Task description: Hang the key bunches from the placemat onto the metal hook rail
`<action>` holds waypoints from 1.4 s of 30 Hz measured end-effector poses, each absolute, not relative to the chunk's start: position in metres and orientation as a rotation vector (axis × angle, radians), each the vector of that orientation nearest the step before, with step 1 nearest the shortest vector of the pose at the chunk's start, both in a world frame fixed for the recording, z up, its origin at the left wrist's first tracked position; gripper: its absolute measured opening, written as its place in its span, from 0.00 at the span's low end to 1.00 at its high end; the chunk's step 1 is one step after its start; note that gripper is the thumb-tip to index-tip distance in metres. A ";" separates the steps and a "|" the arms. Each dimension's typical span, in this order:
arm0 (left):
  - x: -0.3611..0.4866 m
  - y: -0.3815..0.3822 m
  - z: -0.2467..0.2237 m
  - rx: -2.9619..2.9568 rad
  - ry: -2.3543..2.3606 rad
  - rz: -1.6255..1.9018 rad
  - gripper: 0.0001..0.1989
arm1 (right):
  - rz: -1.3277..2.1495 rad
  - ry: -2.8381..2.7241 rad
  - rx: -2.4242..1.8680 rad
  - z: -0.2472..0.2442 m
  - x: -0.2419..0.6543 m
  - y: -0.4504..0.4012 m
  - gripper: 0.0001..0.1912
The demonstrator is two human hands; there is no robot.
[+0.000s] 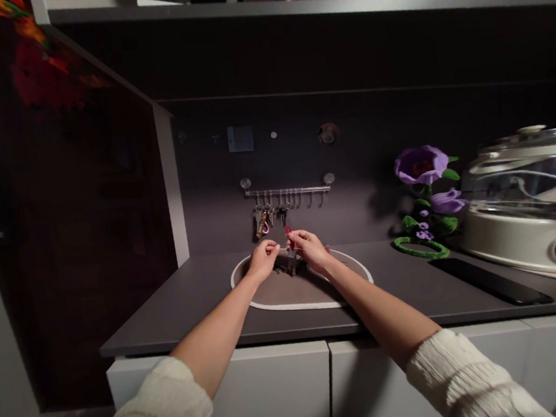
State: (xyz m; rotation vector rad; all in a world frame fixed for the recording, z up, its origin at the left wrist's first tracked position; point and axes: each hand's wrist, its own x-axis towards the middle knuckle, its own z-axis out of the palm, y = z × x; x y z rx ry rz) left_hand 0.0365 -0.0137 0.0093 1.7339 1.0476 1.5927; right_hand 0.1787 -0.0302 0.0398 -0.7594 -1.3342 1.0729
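My right hand (pixel 311 251) pinches a bunch of keys with a red tag (pixel 291 261); the dark lower part hangs down below my fingers. To its left, my left hand (pixel 263 261) has thumb and fingertips pressed together close to the red tag. Whether anything small is between those fingertips cannot be made out. Both hands are above an oval brown mat (pixel 287 299) with a white rim. Some dark items lie on the mat, partly hidden behind my hands. On the wall beyond, several keys (pixel 261 222) hang from a clear hook rail (pixel 289 192).
A purple flower decoration (pixel 421 167) with a green ring base stands at the right. Beside it are a black phone-like slab (pixel 491 280) and a cream appliance with a clear lid (pixel 515 225). Overhead runs a shelf edge (pixel 259 10); a dark door (pixel 74 241) is at left.
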 end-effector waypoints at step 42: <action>0.034 -0.005 0.001 2.157 1.563 1.468 0.07 | 0.950 -0.977 -0.880 0.111 0.176 0.055 0.10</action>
